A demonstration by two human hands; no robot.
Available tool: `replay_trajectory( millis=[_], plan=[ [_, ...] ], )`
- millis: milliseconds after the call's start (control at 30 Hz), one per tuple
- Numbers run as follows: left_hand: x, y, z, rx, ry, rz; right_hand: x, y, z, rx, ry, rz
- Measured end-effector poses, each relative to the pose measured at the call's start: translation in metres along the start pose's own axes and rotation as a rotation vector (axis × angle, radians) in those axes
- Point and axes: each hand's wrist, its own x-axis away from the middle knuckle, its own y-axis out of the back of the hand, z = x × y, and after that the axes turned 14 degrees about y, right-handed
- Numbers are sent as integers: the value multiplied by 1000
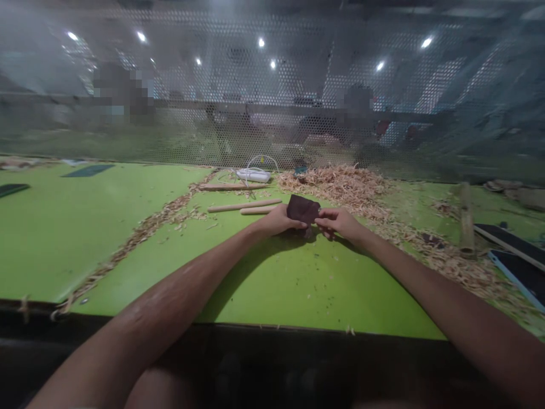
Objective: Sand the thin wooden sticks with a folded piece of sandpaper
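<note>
1. In head view, on green desk (pixel 272 284) before perforated screen (pixel 272 128): many wood shavings (pixel 349 184).
2. Near wooden sticks (pixel 238 206): dark sheet (pixel 302 208), lower left side held in left hand (pixel 279 221).
3. At sheet's right edge: right hand (pixel 339 222), fingers bunched; pinching or only touching, cannot tell.
4. Probably light, thin, flexible; better to take by opposite edges.

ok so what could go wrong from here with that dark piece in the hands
The left hand is close to the pale sticks, so a bump might set them rolling. The right forearm is near loose shavings and could sweep some across the green tabletop. The dark piece looks thin and is held at its edges, so it might slip or bend.
</note>
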Motion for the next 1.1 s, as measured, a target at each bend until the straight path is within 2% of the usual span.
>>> replay_trajectory(
  millis=[267, 400, 567, 867, 1100],
  plan=[
    [6, -7, -6, 45, 16, -91, 3, -5, 9, -49, 16, 4],
    [6, -11, -7, 109, 29, -148, 3, -5, 8, -59, 30, -38],
    [5, -9, -5, 133, 40, -128, 2, -4, 3, -59, 51, -105],
    [9, -8, -9, 194, 118, -39, 0, -4, 0, -48, 7, -104],
    [12, -17, -10, 148, 46, -157, -2, -8, 1, -56, -5, -199]
  ],
)
